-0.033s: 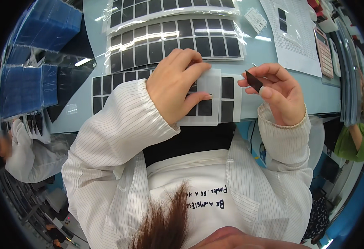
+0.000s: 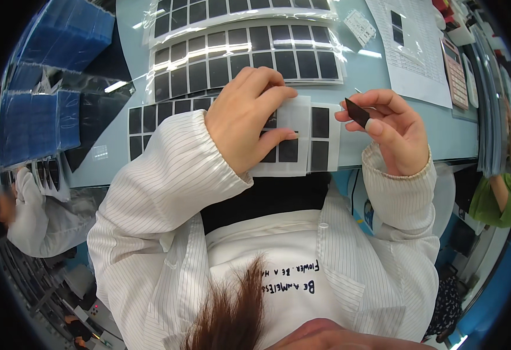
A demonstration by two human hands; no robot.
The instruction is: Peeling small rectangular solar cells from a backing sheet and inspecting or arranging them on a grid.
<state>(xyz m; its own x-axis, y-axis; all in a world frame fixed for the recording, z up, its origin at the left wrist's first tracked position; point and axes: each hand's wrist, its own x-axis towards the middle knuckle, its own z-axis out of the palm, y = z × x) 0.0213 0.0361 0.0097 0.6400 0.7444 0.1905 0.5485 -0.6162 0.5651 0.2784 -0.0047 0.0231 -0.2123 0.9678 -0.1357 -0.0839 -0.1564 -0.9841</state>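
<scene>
Between the fingertips and thumb of my right hand (image 2: 400, 129) is a small flat black rectangular piece (image 2: 357, 112), tilted and raised above the near edge of the table. My left hand (image 2: 241, 119) lies over a white backing sheet (image 2: 295, 116), thumb and fingers apart. Black rectangles show on this sheet beside the thumb, and others are hidden beneath the hand. Under it lies a longer white sheet (image 2: 333, 140) with two rows of black rectangles, sticking out on both sides of my left hand.
Beyond my hands lie clear-wrapped sheets of black rectangles (image 2: 241, 58). Stacked blue packs (image 2: 39, 122) stand at left. At far right are a printed paper (image 2: 418, 81), a pink calculator (image 2: 453, 73) and a small white card (image 2: 359, 28). Other people sit at both sides.
Almost nothing differs. The black piece in my right hand has shifted very slightly; my left hand stays in place on the sheet.
</scene>
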